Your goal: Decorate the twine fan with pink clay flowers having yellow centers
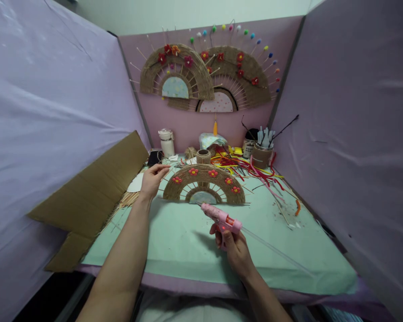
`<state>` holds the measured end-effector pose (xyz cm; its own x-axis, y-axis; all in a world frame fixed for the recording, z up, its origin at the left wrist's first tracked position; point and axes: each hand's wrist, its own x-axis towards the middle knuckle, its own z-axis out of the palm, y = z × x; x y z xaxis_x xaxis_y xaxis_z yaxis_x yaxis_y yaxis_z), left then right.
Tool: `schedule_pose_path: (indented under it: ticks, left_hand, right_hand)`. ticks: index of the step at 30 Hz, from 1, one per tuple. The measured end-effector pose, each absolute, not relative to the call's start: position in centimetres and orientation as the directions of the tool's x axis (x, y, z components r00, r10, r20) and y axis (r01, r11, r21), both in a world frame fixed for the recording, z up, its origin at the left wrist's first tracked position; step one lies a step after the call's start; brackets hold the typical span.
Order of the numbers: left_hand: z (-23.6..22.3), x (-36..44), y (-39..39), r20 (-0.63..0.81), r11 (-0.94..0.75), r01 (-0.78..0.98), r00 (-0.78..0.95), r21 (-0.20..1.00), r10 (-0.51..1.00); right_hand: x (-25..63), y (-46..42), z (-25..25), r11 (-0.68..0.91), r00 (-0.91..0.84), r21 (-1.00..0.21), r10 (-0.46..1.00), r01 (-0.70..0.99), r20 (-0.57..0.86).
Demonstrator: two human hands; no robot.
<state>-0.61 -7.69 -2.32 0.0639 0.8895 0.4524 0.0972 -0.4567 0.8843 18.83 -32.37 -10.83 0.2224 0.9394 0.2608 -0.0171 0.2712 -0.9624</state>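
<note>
My right hand (233,250) is wrapped round the handle of a pink hot glue gun (221,218), its nozzle pointing up and left. A long clear glue stick (278,251) trails from its back end. In front of the nozzle stands a half-round fan (204,173) wound in brown twine, with red flowers along its band, thin stick ribs and a pale blue half-disc at the base. Left of the fan, my left hand (154,179) is raised with its fingertips pinched together near the fan's upper left edge. Whatever they hold is too small to make out.
Several coloured pipe cleaners (255,172) lie across the table's back right. Behind the fan stand a twine spool (203,156), a white bottle (167,143) and a pot of glue sticks (262,154). Cardboard (97,192) leans at left; two finished fans (245,76) hang behind.
</note>
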Motion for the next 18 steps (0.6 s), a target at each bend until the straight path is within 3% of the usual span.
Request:
schedule_pose_path:
  ticks: [14,16,18]
  left_hand:
    - [-1.4,-0.5,-8.0,0.458,-0.457,0.064,0.005,0.887,0.889]
    - [-0.5,-0.8,-8.7,0.449,-0.458,-0.057,-0.122,0.887,0.885]
    - [0.4,-1.1,-10.2,0.367,-0.435,-0.306,-0.255,0.847,0.895]
  right_hand:
    - [18.8,-32.3,-10.9,0.274,0.224,-0.962,0.938,-0.012,0.264]
    - [18.8,-32.3,-10.7,0.272,0.231,-0.962,0.937,-0.017,0.261]
    - [18.8,-32.3,-10.6,0.273,0.234,-0.962,0.937,-0.025,0.260]
